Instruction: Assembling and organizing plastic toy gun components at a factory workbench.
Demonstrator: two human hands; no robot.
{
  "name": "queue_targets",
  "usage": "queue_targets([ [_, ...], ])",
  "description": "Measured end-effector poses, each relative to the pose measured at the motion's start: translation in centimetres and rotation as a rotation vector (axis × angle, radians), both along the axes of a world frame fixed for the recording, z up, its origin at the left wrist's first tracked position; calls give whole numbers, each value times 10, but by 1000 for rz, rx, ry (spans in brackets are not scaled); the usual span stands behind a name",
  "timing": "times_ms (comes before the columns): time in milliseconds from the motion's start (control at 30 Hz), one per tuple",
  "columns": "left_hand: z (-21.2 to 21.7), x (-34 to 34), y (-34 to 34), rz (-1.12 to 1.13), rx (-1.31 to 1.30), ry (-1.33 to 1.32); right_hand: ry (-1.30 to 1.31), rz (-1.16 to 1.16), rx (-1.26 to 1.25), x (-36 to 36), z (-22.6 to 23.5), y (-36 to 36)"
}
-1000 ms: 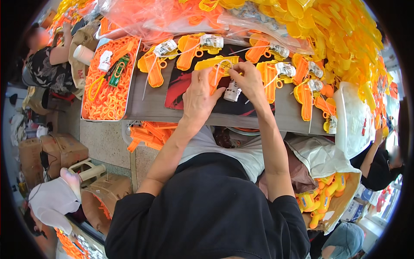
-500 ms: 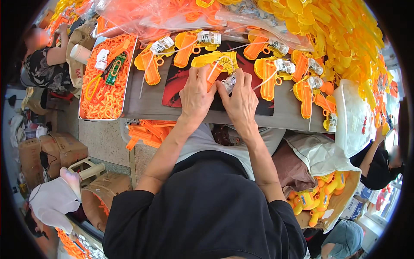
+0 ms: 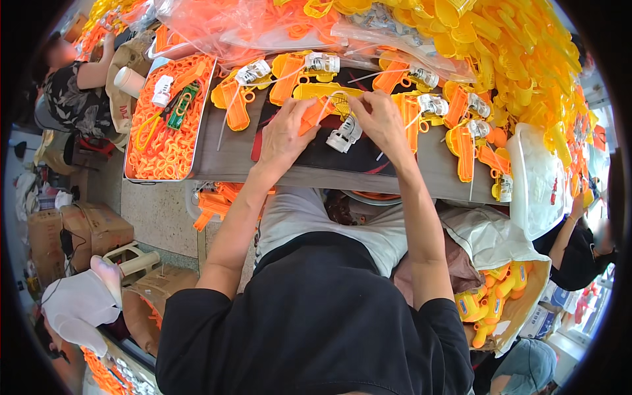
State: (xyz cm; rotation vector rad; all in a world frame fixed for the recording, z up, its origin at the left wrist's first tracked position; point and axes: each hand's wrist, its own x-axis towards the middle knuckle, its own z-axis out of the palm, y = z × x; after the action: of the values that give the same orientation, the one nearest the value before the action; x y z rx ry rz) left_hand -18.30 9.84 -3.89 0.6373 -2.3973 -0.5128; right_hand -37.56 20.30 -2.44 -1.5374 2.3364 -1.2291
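Tray (image 3: pixel 158 179) with a pale rim stands at the bench's left end, heaped with small orange rings; a white cup (image 3: pixel 130 81) is just beside its left side. On top of the rings lie a white piece (image 3: pixel 162 91) and a green tool (image 3: pixel 183 106). Next, toward the bench's far edge, come two yellow-and-orange assemblies (image 3: pixel 237 113), each with a white unit attached. At the middle, over a dark mat (image 3: pixel 263 139) near the front edge, the left hand (image 3: pixel 285 135) has its fingers grasping an orange handle piece (image 3: pixel 314 117). Just beyond lies a yellow shell (image 3: pixel 324 90). Thin wires (image 3: pixel 340 103) show between the hands, and below them sits a white ribbed unit (image 3: pixel 343 135), tilted. The right hand (image 3: pixel 382 122) has fingertips drawn together beside the wires; whether they grip them I cannot tell. Further right, more assemblies (image 3: pixel 465 155) reach toward the bench's front right corner, beside a translucent white bin (image 3: pixel 536 191).
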Motion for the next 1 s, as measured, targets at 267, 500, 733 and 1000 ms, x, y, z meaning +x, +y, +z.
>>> queue_targets([
  [267,1,0,3,11,-6,-24,-355,-113,-30,5,-12,-5],
  [500,2,2,1,-1,37,-13,-1304,-53,-376,-3,-16,2],
  [733,3,0,5,1,38,-1,-167,-403,-274,76,-17,36],
  [1000,-8,-2,7,72,-99,43,-105,-207,-27,64,7,29],
])
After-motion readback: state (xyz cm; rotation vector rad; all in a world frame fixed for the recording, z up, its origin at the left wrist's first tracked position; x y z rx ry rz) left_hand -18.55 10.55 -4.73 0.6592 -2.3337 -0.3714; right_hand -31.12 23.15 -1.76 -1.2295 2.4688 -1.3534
